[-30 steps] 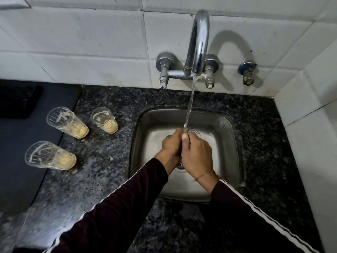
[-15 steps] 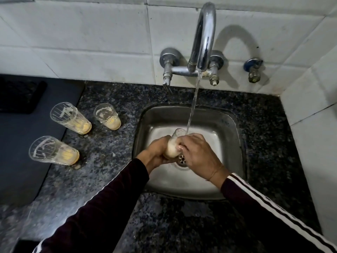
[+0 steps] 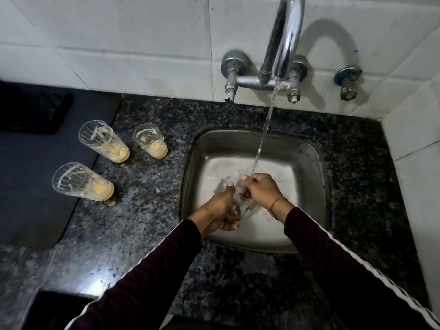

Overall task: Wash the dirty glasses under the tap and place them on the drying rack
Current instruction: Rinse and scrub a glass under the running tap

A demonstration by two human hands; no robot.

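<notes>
- A clear glass (image 3: 240, 198) is held over the sink (image 3: 307, 148), under the stream from the tap (image 3: 283, 44); its outline is blurred by running water.
- The left hand (image 3: 221, 210) is curled round the lower end of the glass, thumb up along its side.
- The right hand (image 3: 262, 191) is closed on the upper end, at the point where the water lands; whether its fingers reach inside the rim cannot be told.
- The long axis of the glass is judged to run at a slant, from the left hand near the body up toward the right hand; the mouth seems to lie on the right-hand side.
- Three dirty glasses (image 3: 83, 182) are seen standing on the table, left of the sink, well apart from both hands; the left hand is the nearer.
- A dark mat (image 3: 35, 186) lies further left; no drying rack can be made out with certainty.
- Rinsing is judged to be under way; most of the task is left.
</notes>
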